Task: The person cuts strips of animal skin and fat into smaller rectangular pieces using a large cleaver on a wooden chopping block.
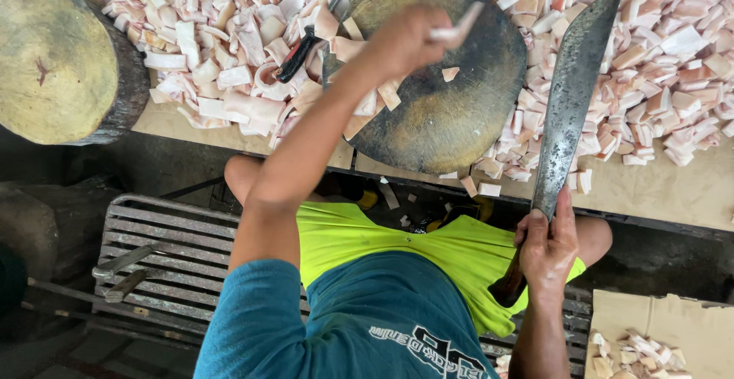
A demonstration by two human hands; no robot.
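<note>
My left hand (pixel 405 39) hovers over a round dark chopping block (pixel 459 111) and pinches a pale strip of meat fat (pixel 457 31). My right hand (pixel 547 245) grips the wooden handle of a long, dark, worn cleaver (pixel 569 96), whose blade points up and away over the block's right rim. A few cut pieces (pixel 386 96) lie on the block's left side. Heaps of pinkish-white cut fat pieces (pixel 222 35) surround the block on the table.
A second knife with a black handle (pixel 294 54) lies among the pieces left of the block. A pale wooden stump block (pixel 61 61) stands at far left. I sit on a slatted metal bench (pixel 168 249). Cardboard (pixel 673 325) with scraps lies at lower right.
</note>
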